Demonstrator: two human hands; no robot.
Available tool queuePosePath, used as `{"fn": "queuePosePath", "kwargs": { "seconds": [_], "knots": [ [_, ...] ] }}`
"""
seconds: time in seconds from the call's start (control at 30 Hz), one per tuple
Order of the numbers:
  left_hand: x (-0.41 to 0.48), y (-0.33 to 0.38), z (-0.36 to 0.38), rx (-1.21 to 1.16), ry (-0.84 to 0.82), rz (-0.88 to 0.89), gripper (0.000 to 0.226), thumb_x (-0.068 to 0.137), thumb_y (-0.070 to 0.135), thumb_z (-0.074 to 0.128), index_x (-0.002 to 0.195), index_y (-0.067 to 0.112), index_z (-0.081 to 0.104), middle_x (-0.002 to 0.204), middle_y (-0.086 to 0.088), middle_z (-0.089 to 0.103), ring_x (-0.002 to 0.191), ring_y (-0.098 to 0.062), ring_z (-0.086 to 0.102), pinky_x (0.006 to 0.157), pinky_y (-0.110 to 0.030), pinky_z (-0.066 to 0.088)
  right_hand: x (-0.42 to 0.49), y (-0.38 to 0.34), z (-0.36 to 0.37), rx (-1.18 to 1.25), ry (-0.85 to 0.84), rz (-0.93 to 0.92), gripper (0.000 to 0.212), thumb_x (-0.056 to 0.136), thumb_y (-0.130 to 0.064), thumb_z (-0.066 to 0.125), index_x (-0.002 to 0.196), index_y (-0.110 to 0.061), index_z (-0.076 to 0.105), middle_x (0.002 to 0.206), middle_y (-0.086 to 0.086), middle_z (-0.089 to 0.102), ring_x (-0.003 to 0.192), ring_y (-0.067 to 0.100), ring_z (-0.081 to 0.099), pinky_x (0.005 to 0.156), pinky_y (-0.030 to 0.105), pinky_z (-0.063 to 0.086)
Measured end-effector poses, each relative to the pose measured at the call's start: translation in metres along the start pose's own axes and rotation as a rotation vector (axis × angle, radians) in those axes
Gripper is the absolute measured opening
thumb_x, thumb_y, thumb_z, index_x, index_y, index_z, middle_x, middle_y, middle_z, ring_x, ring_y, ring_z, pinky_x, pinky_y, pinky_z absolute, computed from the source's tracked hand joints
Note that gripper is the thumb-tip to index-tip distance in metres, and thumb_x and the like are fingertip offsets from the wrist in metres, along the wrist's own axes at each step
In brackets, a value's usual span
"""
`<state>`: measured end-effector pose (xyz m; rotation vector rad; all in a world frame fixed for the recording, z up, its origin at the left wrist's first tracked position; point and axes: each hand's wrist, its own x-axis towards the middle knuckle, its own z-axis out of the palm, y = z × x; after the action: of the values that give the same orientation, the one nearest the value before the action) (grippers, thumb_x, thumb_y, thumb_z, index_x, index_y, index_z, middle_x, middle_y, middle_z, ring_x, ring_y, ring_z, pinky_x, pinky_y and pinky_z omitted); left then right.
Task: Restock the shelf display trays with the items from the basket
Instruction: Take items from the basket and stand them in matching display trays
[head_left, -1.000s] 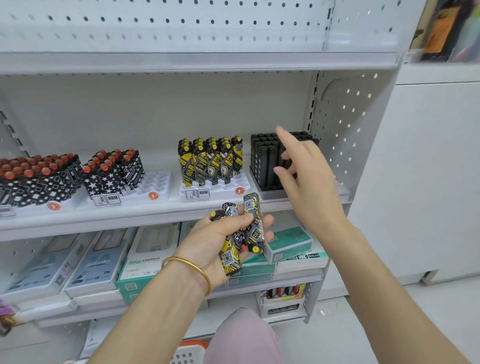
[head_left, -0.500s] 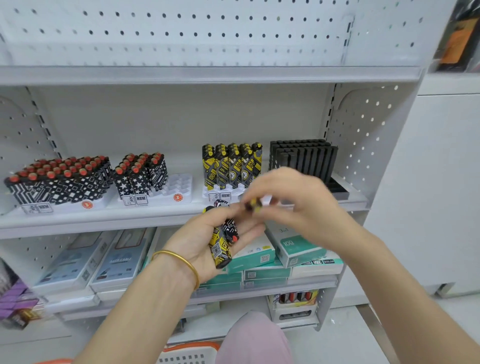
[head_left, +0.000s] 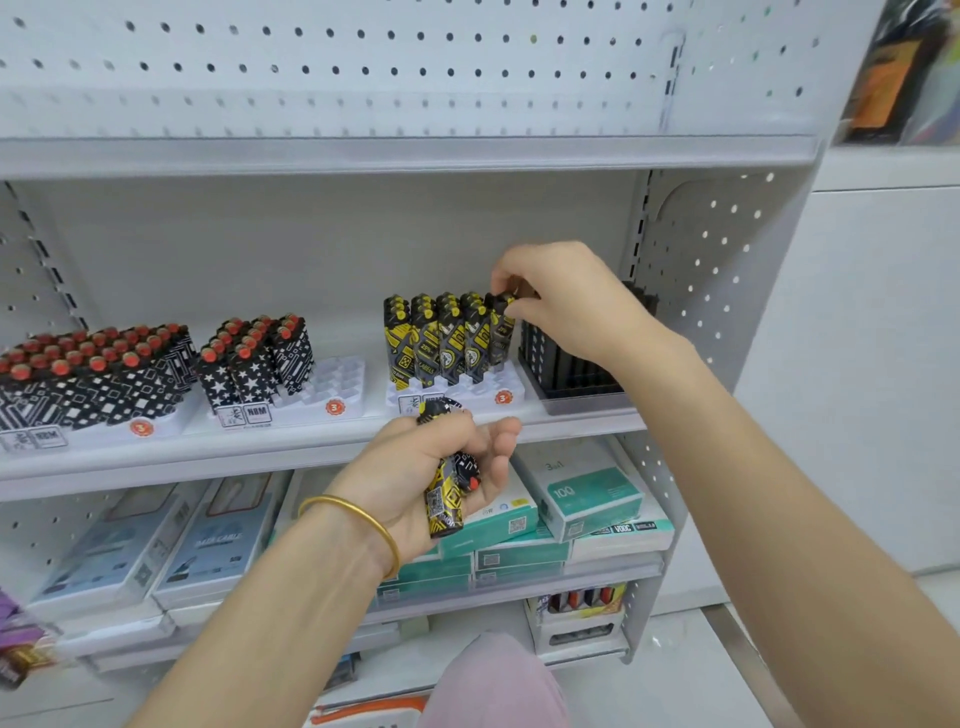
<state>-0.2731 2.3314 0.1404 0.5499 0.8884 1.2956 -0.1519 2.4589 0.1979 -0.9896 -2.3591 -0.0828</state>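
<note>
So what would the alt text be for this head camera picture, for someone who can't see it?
A person's right hand pinches the top of a yellow-and-black lighter at the right end of a row of matching lighters in a white display tray on a shop shelf. The left hand, wearing a gold bangle, grips several spare lighters.

Red-capped lighters patterned in black-and-white stars are shown left of the yellow-and-black printed lighters, plain black lighters right of them, teal boxes below them.
</note>
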Motion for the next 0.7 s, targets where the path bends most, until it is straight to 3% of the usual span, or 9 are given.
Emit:
{"fn": "queuePosePath", "kwargs": {
  "seconds": [0.07, 0.33, 0.7],
  "knots": [
    [0.001, -0.001, 0.002, -0.013, -0.018, 0.002, 0.017, 0.086, -0.015, 0.041, 0.091, -0.001, 0.049, 0.076, -0.018, 0.07, 0.055, -0.017, 0.065, 0.052, -0.026, 0.056, 0.004, 0.002, 0.001, -0.006, -0.009, -0.012, 0.02, 0.082, -0.004, 0.064, 0.1, -0.01, 0.065, 0.101, 0.007, 0.062, 0.09, 0.026, 0.058, 0.082, 0.039, 0.048],
    [0.006, -0.003, 0.003, -0.013, 0.001, 0.017, 0.023, 0.087, -0.012, 0.042, 0.087, -0.001, 0.062, 0.076, -0.011, 0.067, 0.06, -0.016, 0.066, 0.066, -0.038, 0.059, 0.015, 0.003, -0.008, 0.006, -0.09, -0.015, 0.02, 0.081, -0.007, 0.067, 0.1, -0.011, 0.069, 0.102, 0.009, 0.059, 0.093, 0.025, 0.058, 0.082, 0.034, 0.047],
    [0.003, -0.003, -0.004, -0.014, 0.056, 0.039, 0.02, 0.088, -0.01, 0.046, 0.097, 0.002, 0.06, 0.086, -0.017, 0.072, 0.062, -0.017, 0.069, 0.061, -0.041, 0.059, -0.01, -0.024, -0.028, 0.035, 0.002, -0.072, 0.017, 0.081, -0.008, 0.065, 0.096, -0.015, 0.066, 0.089, -0.002, 0.053, 0.084, 0.02, 0.055, 0.084, 0.036, 0.046]
  ]
}}
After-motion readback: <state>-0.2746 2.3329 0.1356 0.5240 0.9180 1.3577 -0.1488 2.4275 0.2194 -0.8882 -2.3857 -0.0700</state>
